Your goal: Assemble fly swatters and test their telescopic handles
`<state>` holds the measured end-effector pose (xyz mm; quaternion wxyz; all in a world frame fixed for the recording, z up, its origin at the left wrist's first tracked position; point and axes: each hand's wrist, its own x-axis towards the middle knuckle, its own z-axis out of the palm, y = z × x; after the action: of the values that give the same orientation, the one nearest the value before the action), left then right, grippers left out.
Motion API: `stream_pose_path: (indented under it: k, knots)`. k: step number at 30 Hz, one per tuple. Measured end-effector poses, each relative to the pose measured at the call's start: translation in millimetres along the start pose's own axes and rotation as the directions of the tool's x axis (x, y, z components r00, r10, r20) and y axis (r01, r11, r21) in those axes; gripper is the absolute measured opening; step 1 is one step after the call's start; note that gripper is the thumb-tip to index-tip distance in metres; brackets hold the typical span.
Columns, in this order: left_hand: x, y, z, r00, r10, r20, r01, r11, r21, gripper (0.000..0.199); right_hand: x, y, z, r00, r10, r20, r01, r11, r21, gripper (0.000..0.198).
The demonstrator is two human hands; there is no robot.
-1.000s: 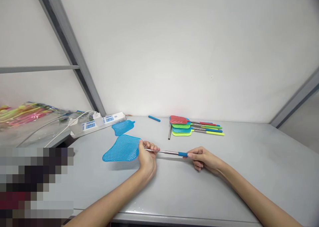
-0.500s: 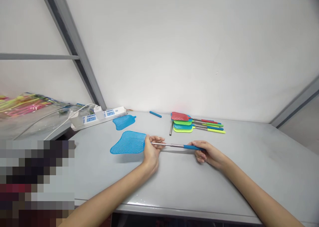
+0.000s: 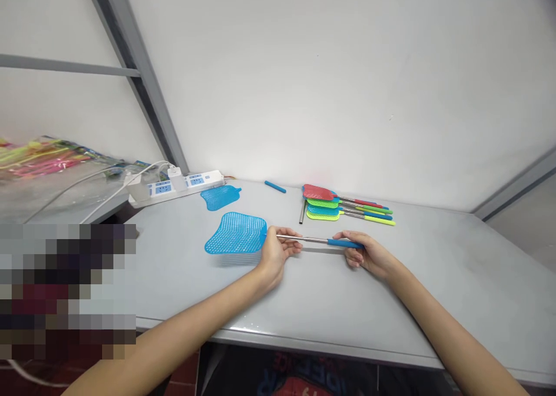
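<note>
Between my hands a blue fly swatter (image 3: 238,234) is held level just above the table, its meshed head pointing left. My left hand (image 3: 275,254) is closed round the neck, where the metal rod meets the head. My right hand (image 3: 362,252) grips the blue handle at the other end, with the handle's tip hidden in the palm. Behind them lies a loose blue swatter head (image 3: 220,197). A short blue handle sleeve (image 3: 275,186) and a metal tube (image 3: 302,212) rest farther back.
A pile of swatters (image 3: 324,202) in red, green, blue and yellow lies at the back, handles to the right. A white power strip (image 3: 204,182) with plugs and cables is at the back left, near plastic-bagged items (image 3: 56,158). A grey table (image 3: 325,303) meets the wall.
The camera view has tilted down slightly. Relative to the table, my hands and the swatter have shifted a little to the right; both grips look the same.
</note>
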<state>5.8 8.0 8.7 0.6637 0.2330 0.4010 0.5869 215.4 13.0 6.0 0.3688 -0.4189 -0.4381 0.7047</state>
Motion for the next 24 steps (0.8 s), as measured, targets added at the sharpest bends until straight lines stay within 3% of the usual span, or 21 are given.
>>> stream_pose_path:
  k: [11,19,24]
  knots:
    - [7,2,-1,1.0,-0.02,0.004,0.02,0.998,0.068,0.025,-6,-7,-2,0.998,0.011,0.059,-0.014,0.999,0.045,0.031]
    - [-1,-6,1,0.998,0.025,0.059,-0.032,0.992,0.124,0.034,-7,-7,-5,1.0,0.013,0.011,-0.013,1.0,0.019,0.031]
    - [-11,-9,-2,0.988,-0.038,0.149,0.018,0.991,0.129,0.041,-9,-3,-5,1.0,0.008,0.008,-0.008,1.0,0.01,0.028]
